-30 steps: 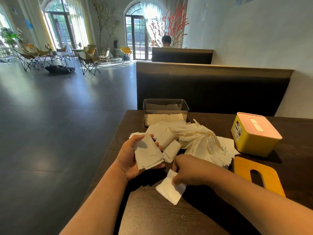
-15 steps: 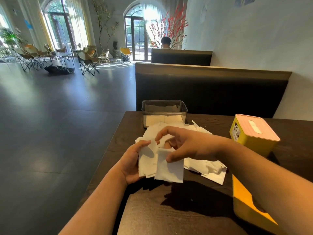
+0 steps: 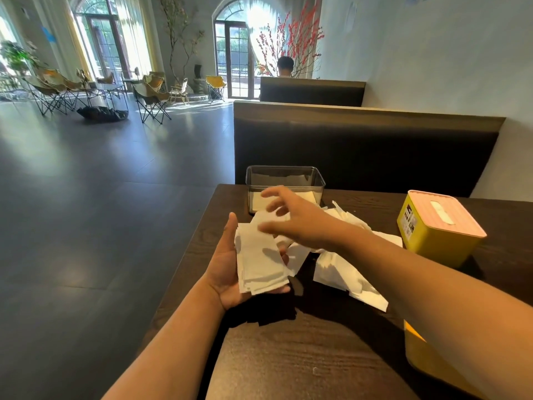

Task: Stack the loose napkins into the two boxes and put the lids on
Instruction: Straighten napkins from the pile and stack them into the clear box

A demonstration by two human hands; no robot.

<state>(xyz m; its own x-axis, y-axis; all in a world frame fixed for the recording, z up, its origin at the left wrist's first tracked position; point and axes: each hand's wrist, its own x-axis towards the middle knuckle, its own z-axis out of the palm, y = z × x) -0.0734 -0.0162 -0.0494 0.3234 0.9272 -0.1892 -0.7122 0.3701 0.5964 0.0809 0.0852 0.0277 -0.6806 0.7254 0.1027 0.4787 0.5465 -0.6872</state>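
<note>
Our left hand (image 3: 227,272) cradles a small stack of napkins (image 3: 259,261), its grip curled round their far edge. Our right hand (image 3: 300,223) hovers above, fingers (image 3: 274,192) spread, empty. More loose napkins (image 3: 343,272) lie on the bench (image 3: 288,356) before the clear box (image 3: 285,176). We judge them light, limp and slippery, best pinched across both long edges.

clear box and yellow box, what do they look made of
clear box: looks like transparent rigid plastic, glossy; napkins show through its walls. yellow box: probably opaque moulded plastic, smooth with slight sheen; its pink lid looks ribbed, material unclear.
</note>
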